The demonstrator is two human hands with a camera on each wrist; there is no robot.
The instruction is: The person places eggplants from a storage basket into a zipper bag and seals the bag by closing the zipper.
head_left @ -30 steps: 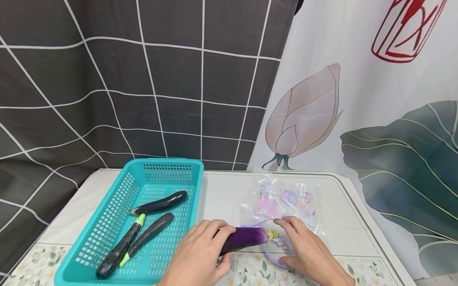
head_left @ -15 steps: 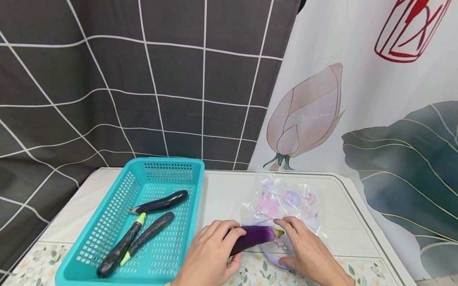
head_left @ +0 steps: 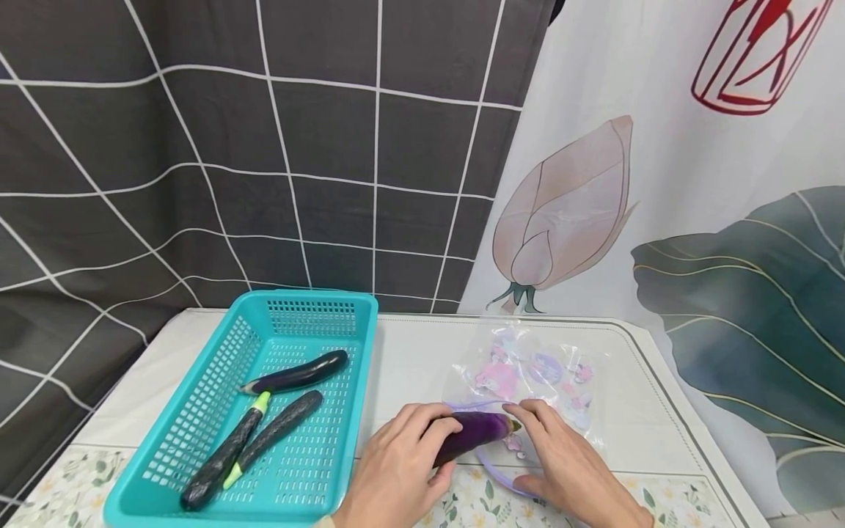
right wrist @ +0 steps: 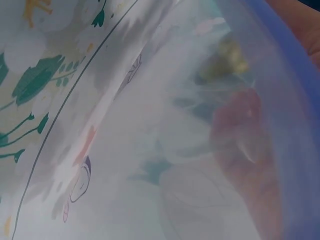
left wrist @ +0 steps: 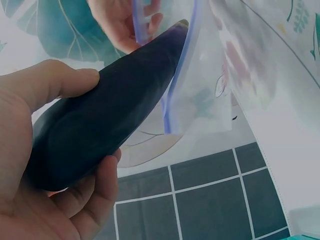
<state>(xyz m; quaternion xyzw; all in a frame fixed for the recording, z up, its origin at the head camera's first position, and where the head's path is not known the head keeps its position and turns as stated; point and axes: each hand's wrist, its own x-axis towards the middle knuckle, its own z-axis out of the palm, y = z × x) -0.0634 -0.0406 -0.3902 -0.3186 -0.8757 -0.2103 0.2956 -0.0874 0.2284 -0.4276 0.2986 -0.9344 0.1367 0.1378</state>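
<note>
In the head view my left hand [head_left: 403,462] grips a glossy purple eggplant [head_left: 478,433] round its thick end. Its stem end points right, at the mouth of a clear zip bag [head_left: 544,370] printed with pink and lilac figures. My right hand [head_left: 568,462] holds that mouth apart, forefinger at the far lip and thumb at the near one. The left wrist view has the eggplant's tip at the purple zip strip [left wrist: 182,75]. Through the hazy plastic in the right wrist view, a thumb or finger [right wrist: 245,145] and a blurred yellowish stem [right wrist: 227,60] show.
At left stands a turquoise basket [head_left: 363,352] with another eggplant [head_left: 304,372] and two dark, wrinkled long vegetables [head_left: 221,462] with light green ends. A white table cover [head_left: 409,352] with a floral border lies beneath. Dark checked cloth [head_left: 323,183] and printed white cloth hang behind.
My left hand has moved right with the eggplant, bringing its stem end further into the bag's mouth. The right hand has hardly moved; the bag has shifted slightly.
</note>
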